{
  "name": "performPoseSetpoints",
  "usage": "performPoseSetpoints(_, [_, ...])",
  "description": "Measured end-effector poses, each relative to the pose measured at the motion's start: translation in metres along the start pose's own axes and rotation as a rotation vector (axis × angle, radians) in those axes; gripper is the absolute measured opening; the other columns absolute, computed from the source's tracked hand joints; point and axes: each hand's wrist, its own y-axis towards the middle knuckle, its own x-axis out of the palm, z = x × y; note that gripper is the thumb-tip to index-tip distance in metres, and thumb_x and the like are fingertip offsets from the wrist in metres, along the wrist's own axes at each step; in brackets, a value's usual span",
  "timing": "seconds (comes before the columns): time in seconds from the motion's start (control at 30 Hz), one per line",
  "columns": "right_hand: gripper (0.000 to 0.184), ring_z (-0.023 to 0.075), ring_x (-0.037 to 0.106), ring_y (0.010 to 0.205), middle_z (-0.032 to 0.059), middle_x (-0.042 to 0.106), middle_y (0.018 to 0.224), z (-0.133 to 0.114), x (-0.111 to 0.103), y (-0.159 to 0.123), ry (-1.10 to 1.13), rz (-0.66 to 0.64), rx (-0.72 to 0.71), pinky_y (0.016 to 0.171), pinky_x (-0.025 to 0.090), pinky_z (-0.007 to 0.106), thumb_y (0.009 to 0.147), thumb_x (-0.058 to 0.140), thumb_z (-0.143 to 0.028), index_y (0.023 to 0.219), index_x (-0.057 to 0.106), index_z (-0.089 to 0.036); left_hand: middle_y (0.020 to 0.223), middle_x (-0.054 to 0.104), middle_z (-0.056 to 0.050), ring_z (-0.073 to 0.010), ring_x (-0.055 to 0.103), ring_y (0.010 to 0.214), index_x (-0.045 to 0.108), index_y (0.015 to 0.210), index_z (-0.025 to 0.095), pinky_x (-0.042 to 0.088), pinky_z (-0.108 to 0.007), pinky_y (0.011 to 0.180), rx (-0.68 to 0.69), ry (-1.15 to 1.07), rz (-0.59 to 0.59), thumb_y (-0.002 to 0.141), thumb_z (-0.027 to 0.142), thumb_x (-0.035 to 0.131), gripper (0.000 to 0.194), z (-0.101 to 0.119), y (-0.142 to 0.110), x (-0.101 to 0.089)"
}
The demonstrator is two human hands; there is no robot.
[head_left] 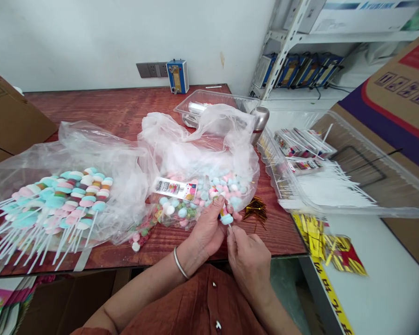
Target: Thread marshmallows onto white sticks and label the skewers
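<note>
My left hand (pixel 206 230) is closed around a small stack of marshmallows (pixel 226 219), with a pale blue one at the bottom. Just below it, my right hand (pixel 249 253) pinches a white stick (pixel 229 227) whose tip meets the blue marshmallow; how far it goes in is hidden. Behind my hands, an open clear plastic bag (pixel 230 170) holds loose pink, blue and white marshmallows. A printed white packet (pixel 176 188) lies on the bag. To the left, another clear bag (pixel 122 172) lies under many finished-looking marshmallow lollipops (pixel 70 195) with white sticks.
Gold twist ties (pixel 255 210) lie right of the bag. A clear tray (pixel 286 197) of white sticks and printed packets stands at the right, near a metal flask (pixel 260 122). Cardboard boxes (pixel 12 111) flank the red-brown table (pixel 101 104). Yellow packets (pixel 342 253) lie lower right.
</note>
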Motion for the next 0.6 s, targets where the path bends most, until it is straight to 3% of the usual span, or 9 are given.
performPoseSetpoints(0.07, [0.028,0.0129,0.052,0.052,0.0007,0.058,0.057,0.003,-0.002,0.004,-0.147,0.037,-0.151,0.059,0.037,0.025,0.097,0.051,-0.028,0.073,0.062,-0.019,0.073,0.062,-0.001,-0.0140,0.064,0.071,0.062,0.082,0.014,0.055,-0.030,0.077,0.006,0.006,0.001,0.079,0.036,0.076,0.027,0.000,0.000,0.000])
performPoseSetpoints(0.2, [0.023,0.0117,0.061,0.062,0.0007,0.067,0.072,0.004,-0.007,0.006,0.033,-0.049,-0.074,0.059,0.042,0.020,0.100,0.047,-0.024,0.084,0.062,-0.018,0.095,0.068,-0.006,-0.0155,0.066,0.085,0.064,0.104,0.014,0.055,-0.031,0.081,0.031,-0.067,0.039,0.079,0.028,0.076,0.031,0.013,0.007,-0.004])
performPoseSetpoints(0.27, [0.020,0.0120,0.061,0.062,0.0006,0.067,0.073,0.003,-0.006,0.003,0.024,-0.035,-0.076,0.060,0.043,0.020,0.099,0.046,-0.022,0.087,0.063,-0.018,0.086,0.065,-0.002,-0.0118,0.064,0.076,0.064,0.102,0.014,0.054,-0.028,0.078,0.033,-0.112,0.023,0.080,0.024,0.076,0.027,0.017,0.010,-0.003])
performPoseSetpoints(0.37, [0.019,0.0147,0.059,0.061,0.0023,0.065,0.069,0.005,0.001,0.000,-0.206,0.052,-0.233,0.061,0.041,0.025,0.097,0.048,-0.020,0.092,0.065,-0.016,0.070,0.056,0.004,-0.0064,0.054,0.060,0.061,0.087,0.014,0.051,-0.023,0.068,0.036,-0.138,0.016,0.080,0.022,0.076,0.018,0.014,0.008,0.001])
performPoseSetpoints(0.43, [0.021,0.0151,0.055,0.056,0.0021,0.061,0.063,0.006,0.006,0.000,-0.283,0.087,-0.266,0.058,0.037,0.026,0.097,0.049,-0.022,0.085,0.066,-0.017,0.066,0.054,0.005,-0.0061,0.052,0.057,0.058,0.082,0.015,0.049,-0.022,0.065,0.044,-0.119,0.028,0.079,0.025,0.077,0.021,0.007,0.004,0.004])
performPoseSetpoints(0.5, [0.028,0.0138,0.050,0.052,0.0007,0.058,0.059,0.005,0.009,0.003,-0.151,0.050,-0.145,0.054,0.034,0.026,0.098,0.047,-0.027,0.077,0.063,-0.018,0.066,0.055,0.004,-0.0073,0.053,0.058,0.058,0.081,0.016,0.048,-0.022,0.064,0.045,-0.067,0.030,0.078,0.028,0.078,0.024,-0.002,-0.001,0.007])
performPoseSetpoints(0.6, [0.033,0.0118,0.045,0.050,-0.0029,0.053,0.057,0.001,0.005,0.008,0.326,-0.087,0.197,0.049,0.032,0.023,0.099,0.044,-0.038,0.078,0.061,-0.018,0.067,0.058,0.002,-0.0083,0.055,0.061,0.059,0.079,0.014,0.047,-0.021,0.063,0.019,0.013,0.040,0.077,0.032,0.078,0.026,-0.008,-0.005,0.007])
